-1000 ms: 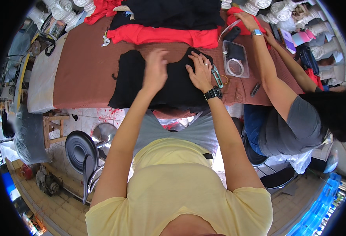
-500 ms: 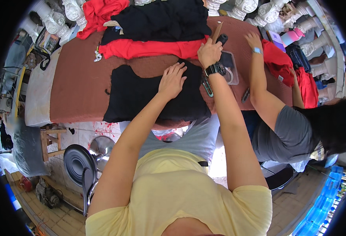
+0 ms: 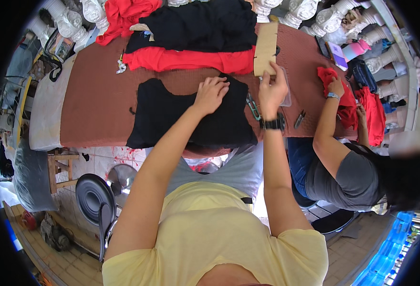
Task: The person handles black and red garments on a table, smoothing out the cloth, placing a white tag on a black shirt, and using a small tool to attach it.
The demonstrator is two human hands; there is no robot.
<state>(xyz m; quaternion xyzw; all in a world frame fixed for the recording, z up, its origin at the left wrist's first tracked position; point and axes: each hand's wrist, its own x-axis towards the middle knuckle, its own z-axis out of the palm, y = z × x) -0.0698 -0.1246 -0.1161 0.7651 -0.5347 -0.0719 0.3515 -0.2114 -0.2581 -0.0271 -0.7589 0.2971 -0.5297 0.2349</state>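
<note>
A black garment piece (image 3: 171, 117), with a curved neckline, lies flat on the brown-covered table just in front of me. My left hand (image 3: 212, 94) rests on its upper part, fingers stretched out and pressing on the cloth. To the right of the garment, my right hand (image 3: 274, 93) pinches the near end of a brown cardboard strip (image 3: 266, 44) with small notches along its edge. The strip is held with its broad side facing up. Beside the garment's right edge are thread snips (image 3: 254, 107) with green handles. A clear plastic box (image 3: 287, 90) is partly hidden behind my right hand.
Folded red cloth (image 3: 186, 59) and a black cloth pile (image 3: 200, 26) lie across the far side. A small dark tool (image 3: 300, 119) sits to the right. There a co-worker in grey handles red fabric (image 3: 346, 102). A phone (image 3: 336, 55) and pink-topped bottle (image 3: 355, 49) stand beyond.
My right hand has drawn back toward me and turned the cardboard strip from edge-on to broad side up. The co-worker's hand has moved from the tabletop onto the red fabric.
</note>
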